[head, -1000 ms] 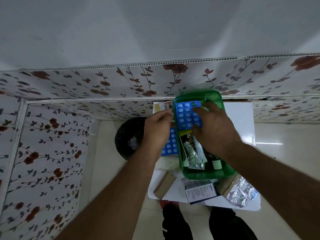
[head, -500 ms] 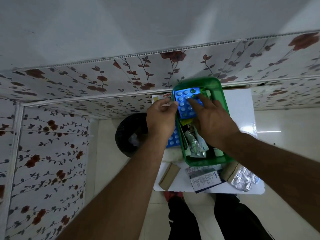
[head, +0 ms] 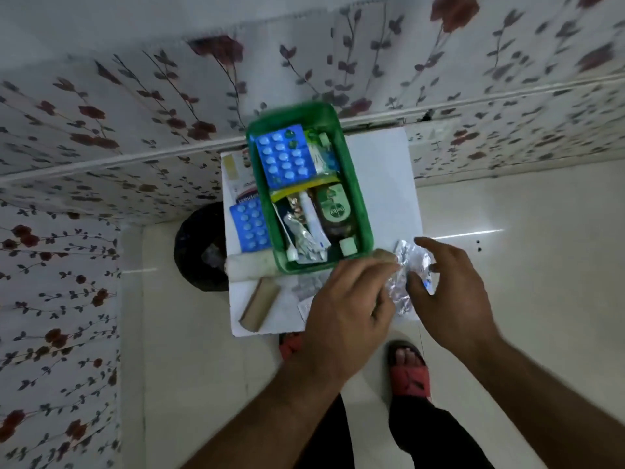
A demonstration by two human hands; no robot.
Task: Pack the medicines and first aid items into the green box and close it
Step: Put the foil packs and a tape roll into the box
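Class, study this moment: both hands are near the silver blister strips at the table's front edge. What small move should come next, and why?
Probably close the right hand on the silver blister strips and lift them into the green box: they lie outside it, and both hands look open around them.

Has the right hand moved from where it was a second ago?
Yes. The right hand left the green box and came toward the person, to the silver strips at the table's near edge.

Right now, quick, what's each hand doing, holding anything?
Left hand: open, fingers over the silver blister strips, no clear grip.
Right hand: open, touching those strips.
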